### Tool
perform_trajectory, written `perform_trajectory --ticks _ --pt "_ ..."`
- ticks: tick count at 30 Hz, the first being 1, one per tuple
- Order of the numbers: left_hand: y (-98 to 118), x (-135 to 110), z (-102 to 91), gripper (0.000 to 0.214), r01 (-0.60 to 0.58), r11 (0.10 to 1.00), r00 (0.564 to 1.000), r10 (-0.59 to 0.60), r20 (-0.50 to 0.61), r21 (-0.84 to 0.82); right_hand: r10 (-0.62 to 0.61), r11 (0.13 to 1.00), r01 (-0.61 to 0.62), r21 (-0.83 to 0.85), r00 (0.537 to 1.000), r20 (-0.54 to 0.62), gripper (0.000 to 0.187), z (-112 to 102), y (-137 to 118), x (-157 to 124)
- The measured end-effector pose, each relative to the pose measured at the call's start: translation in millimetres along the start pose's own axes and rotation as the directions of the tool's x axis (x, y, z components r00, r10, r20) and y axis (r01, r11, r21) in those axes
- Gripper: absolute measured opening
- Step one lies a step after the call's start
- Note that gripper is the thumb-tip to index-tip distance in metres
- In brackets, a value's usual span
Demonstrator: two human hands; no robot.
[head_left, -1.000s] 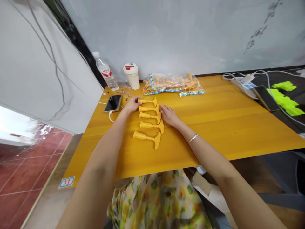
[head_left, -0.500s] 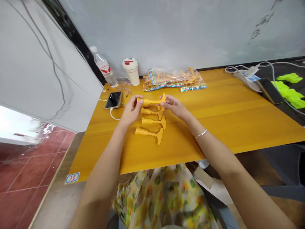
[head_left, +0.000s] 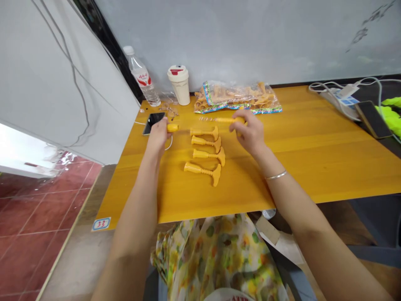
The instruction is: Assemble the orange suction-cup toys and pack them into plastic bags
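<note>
My left hand [head_left: 159,133] is closed round a short yellow plastic sleeve [head_left: 173,128], whose end points right. Apart from it, my right hand [head_left: 249,128] grips a yellow T-handled corkscrew [head_left: 224,120]. Its bare spiral tip points left, a little blurred. Between and below my hands, several more yellow corkscrews lie in a column with sleeves on and T-handles to the right: a top one [head_left: 205,132], one under it [head_left: 206,143], another [head_left: 209,155] and the nearest one [head_left: 203,171], slightly tilted.
Clear bags of yellow corkscrews [head_left: 238,98] lie at the back by the whiteboard. Left of them stand a cream cup [head_left: 179,85] and a water bottle [head_left: 143,79]. A phone [head_left: 153,121] on a cable lies beside my left hand. Another phone [head_left: 372,119] and a power strip are at right.
My hands have moved apart. The sleeve has come off the corkscrew, going left with my left hand, while the corkscrew went right and its spiral now shows. The view shifted slightly.
</note>
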State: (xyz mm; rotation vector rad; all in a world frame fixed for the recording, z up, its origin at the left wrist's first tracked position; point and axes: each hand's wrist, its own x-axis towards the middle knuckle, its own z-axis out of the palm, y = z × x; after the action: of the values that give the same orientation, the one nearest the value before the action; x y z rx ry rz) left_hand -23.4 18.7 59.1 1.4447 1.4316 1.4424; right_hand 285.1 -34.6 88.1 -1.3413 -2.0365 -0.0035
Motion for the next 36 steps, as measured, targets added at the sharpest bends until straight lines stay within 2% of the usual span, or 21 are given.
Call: perform_trajectory --ticks 2,3,5,8,12,16,21,26,29,32,34,36 --pt "-10.9 3.8 -6.7 0.029 -0.039 0.995 0.997 0.045 -0.062 0.095 0.075 0.997 -0.078 -0.025 0.993 -0.095 0.036 3.8 23.3 1.1" --pt "-16.4 4.5 -7.5 0.025 -0.048 0.987 0.997 0.057 -0.058 0.152 0.116 0.992 -0.121 -0.033 0.986 -0.121 0.035 7.1 35.3 1.2" --pt "-26.5 4.1 -5.0 0.020 -0.116 0.957 0.993 0.117 0.012 0.267 0.181 0.981 -0.187 -0.055 0.978 -0.099 0.033 14.9 56.8 0.2" --pt "-37.0 1.7 2.1 0.020 -0.255 0.890 0.966 0.218 0.140 0.378 0.233 0.968 -0.234 -0.090 0.972 -0.017 0.032 23.7 77.6 -2.5" --pt "-43.0 -0.5 6.6 0.015 -0.347 0.832 0.933 0.262 0.245 0.432 0.235 0.969 -0.229 -0.090 0.970 0.057 0.034 26.8 87.0 -5.0" --pt "-45.5 -1.8 6.5 0.017 -0.406 0.783 0.911 0.309 0.272 0.471 0.238 0.968 -0.227 -0.105 0.965 0.110 0.039 28.7 92.4 -5.9" --pt "-44.9 -4.6 6.7 0.034 -0.435 0.748 0.898 0.319 0.303 0.501 0.354 0.927 -0.317 -0.199 0.916 0.189 0.040 30.4 96.4 -6.6" --pt "-34.5 -8.2 6.4 0.057 -0.471 0.738 0.882 0.372 0.290 0.484 0.331 0.933 -0.285 -0.222 0.920 0.208 0.043 22.9 93.6 -6.1" --pt "-27.8 -10.3 7.4 0.061 -0.474 0.742 0.880 0.376 0.292 0.474 0.301 0.940 -0.266 -0.214 0.942 0.152 0.044 19.0 82.2 -3.6" --pt "-25.5 -10.7 7.7 0.063 -0.473 0.751 0.879 0.371 0.299 0.461 0.193 0.972 -0.177 -0.153 0.976 0.103 0.045 21.2 55.2 -1.2" --pt "-26.2 -9.8 6.5 0.064 -0.465 0.762 0.884 0.371 0.284 0.452 0.080 0.993 -0.066 -0.100 0.987 0.140 0.045 26.3 30.6 -1.7" --pt "-27.5 -8.4 4.6 0.064 -0.448 0.777 0.894 0.368 0.257 0.443 -0.038 0.998 0.049 -0.048 0.975 0.218 0.043 32.5 6.4 -4.6"
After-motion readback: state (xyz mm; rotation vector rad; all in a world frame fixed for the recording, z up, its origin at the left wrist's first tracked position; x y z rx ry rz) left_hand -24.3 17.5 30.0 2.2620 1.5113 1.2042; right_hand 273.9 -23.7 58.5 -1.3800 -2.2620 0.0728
